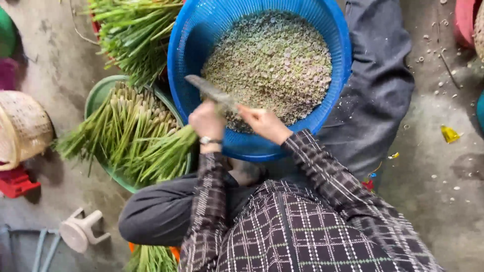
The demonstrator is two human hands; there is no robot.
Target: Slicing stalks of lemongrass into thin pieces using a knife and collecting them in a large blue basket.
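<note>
Cutting stems over the blue basket

Our left hand (205,121) grips a bundle of green stems (166,151) at the blue basket (335,60) rim; our right hand (264,123) clasps the knife (212,93) above the chopped pieces (272,60) inside it.

left hand (205,121) fisted, right hand (264,124) seemingly pinching

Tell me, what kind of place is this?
Probably a market or food-prep spot on the ground: a blue basket of chopped stem slices, bundles of green stalks in a green basin, on a bare concrete floor.
</note>
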